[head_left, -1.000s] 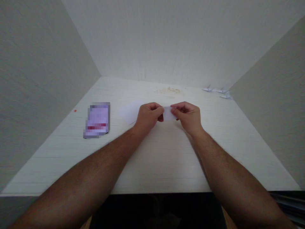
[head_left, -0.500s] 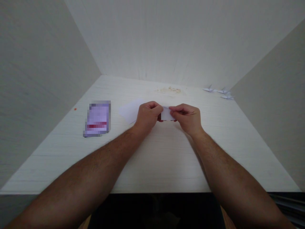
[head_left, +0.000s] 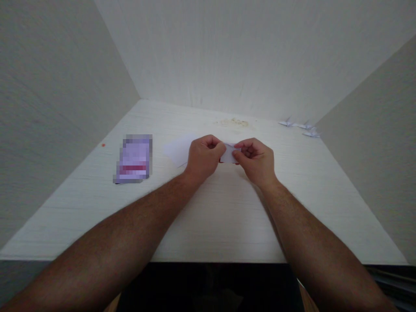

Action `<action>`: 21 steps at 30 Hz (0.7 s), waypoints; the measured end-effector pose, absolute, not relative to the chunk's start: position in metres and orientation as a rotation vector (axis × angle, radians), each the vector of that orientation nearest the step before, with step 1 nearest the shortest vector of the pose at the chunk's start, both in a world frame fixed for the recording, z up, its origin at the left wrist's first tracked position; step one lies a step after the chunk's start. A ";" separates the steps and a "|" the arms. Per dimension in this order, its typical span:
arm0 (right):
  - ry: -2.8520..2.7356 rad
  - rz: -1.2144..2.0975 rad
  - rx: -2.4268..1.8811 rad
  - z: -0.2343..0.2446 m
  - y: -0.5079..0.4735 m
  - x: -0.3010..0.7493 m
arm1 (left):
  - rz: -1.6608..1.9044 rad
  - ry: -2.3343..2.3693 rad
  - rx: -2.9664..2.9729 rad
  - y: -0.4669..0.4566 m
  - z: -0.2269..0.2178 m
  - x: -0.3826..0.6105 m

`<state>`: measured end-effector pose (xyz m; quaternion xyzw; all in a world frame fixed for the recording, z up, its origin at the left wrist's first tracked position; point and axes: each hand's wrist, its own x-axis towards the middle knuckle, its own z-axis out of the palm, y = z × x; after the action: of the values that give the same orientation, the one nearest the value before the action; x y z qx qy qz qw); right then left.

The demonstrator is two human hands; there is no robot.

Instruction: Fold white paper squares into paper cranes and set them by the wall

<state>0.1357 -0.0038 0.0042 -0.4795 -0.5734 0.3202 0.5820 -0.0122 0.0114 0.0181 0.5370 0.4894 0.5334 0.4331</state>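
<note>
A small folded piece of white paper (head_left: 229, 155) is held up between my two hands, above the middle of the table. My left hand (head_left: 205, 157) is closed on its left side, thumb on the near face. On the right side, the thumb and forefinger of my right hand (head_left: 256, 158) pinch it near the top edge. A crease or flap shows along the paper's upper edge. Fingertips of both hands show below it; the rest of its back is hidden. Behind my left hand lies a larger white paper sheet (head_left: 177, 149), partly covered by the hand.
A blurred-out purple rectangular item (head_left: 134, 158) lies on the white table (head_left: 208, 225) at left. Several folded paper figures with pointed tips (head_left: 305, 126) rest by the back right corner. Pale walls enclose the back and both sides. A brownish stain (head_left: 237, 123) marks the table's back.
The right thumb and forefinger have shifted slightly along the paper, and its upper edge now shows a slanted fold. The left hand keeps its grip. The whole view has moved slightly.
</note>
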 end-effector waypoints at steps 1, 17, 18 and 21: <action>-1.326 0.743 -1.129 0.004 -0.004 0.135 | 1.330 1.230 1.359 0.011 0.019 -0.012; -1.669 0.339 -1.022 0.002 -0.007 0.145 | 1.345 1.233 1.231 0.005 0.026 -0.009; -1.686 0.343 -1.018 0.003 -0.007 0.146 | 1.350 1.228 1.220 0.006 0.025 -0.008; -1.733 0.360 -1.027 0.004 -0.007 0.148 | 1.359 1.211 1.197 0.008 0.023 -0.009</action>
<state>0.1477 -0.0070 0.0041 -0.4286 -0.7230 0.1500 0.5207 -0.0087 0.0079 0.0229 0.4868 0.4928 0.5530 0.4630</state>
